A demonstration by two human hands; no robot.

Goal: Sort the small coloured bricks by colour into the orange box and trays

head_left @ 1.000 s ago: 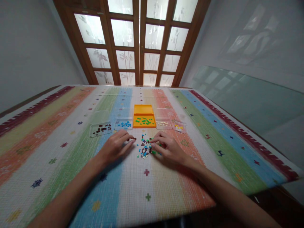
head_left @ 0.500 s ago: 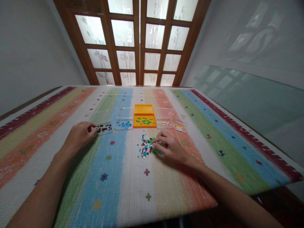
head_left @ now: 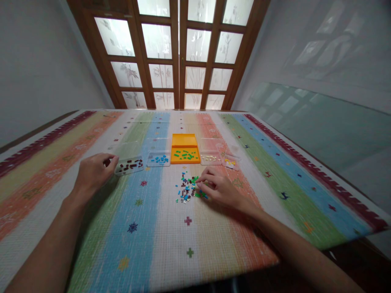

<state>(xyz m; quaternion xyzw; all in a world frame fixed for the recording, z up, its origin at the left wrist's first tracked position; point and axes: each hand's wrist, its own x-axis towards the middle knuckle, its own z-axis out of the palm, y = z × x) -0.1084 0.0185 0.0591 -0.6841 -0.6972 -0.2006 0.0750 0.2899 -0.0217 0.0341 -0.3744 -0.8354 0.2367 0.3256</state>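
Observation:
My left hand (head_left: 94, 173) lies on the striped cloth with its fingers curled together, just left of a clear tray (head_left: 129, 172) of dark brown pieces. Whether it holds anything is hidden. My right hand (head_left: 218, 188) rests on the right side of a small pile of mixed coloured pieces (head_left: 186, 190). Its fingertips are pinched among green pieces at the pile's edge.
A row of trays stands behind the pile: one with blue pieces (head_left: 158, 164), an orange one (head_left: 183, 141) with green pieces, one with white pieces (head_left: 210, 163), a small one with yellow pieces (head_left: 231, 167). The striped tablecloth's edge (head_left: 345, 240) drops off at right. Wooden glazed doors stand behind.
My left hand went from the pile leftward to the brown-piece tray, then drew back a little to its left. My right hand stayed at the pile.

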